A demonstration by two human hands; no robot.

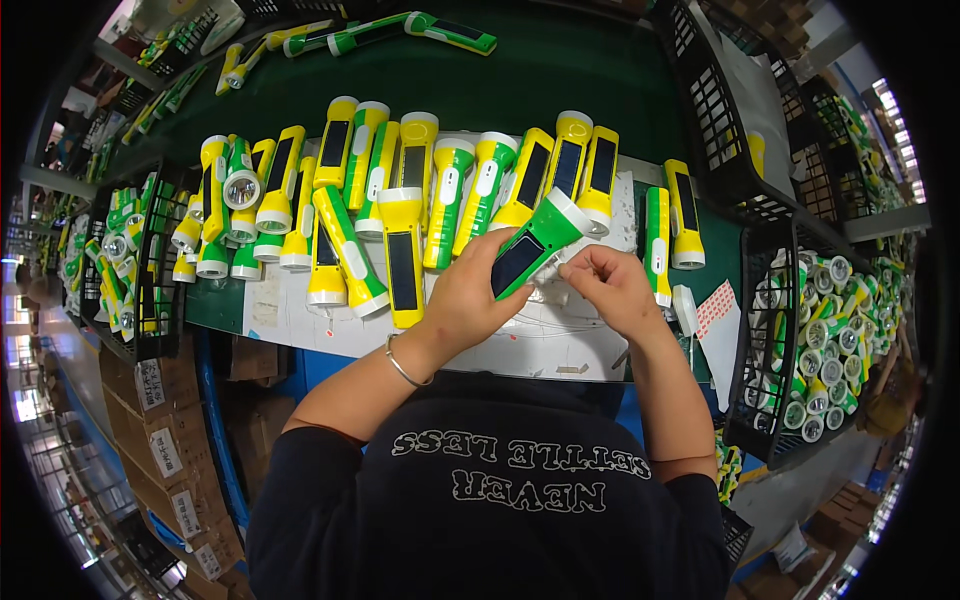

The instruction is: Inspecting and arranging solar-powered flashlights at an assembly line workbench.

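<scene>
My left hand [472, 288] is wrapped round a green flashlight [550, 226] with a white head and a dark solar panel. The flashlight is tilted, its head pointing up and to the right. Close beside it, my right hand [612, 284] has its thumb and fingers pinched together at the flashlight's right side; a thin whitish piece shows at the fingertips, too small to name. Just left of my left hand lies a yellow flashlight [402, 262] with its panel up. Several more yellow and green flashlights [484, 195] lie in a loose row beyond both hands.
White sheeting [460, 355] covers the near part of the green table [570, 70]. Black crates [160, 262] of flashlights stand at the left, and another full crate [783, 345] at the right. A red-dotted sticker sheet [716, 308] lies right of my right hand. Cardboard boxes [160, 430] stand lower left.
</scene>
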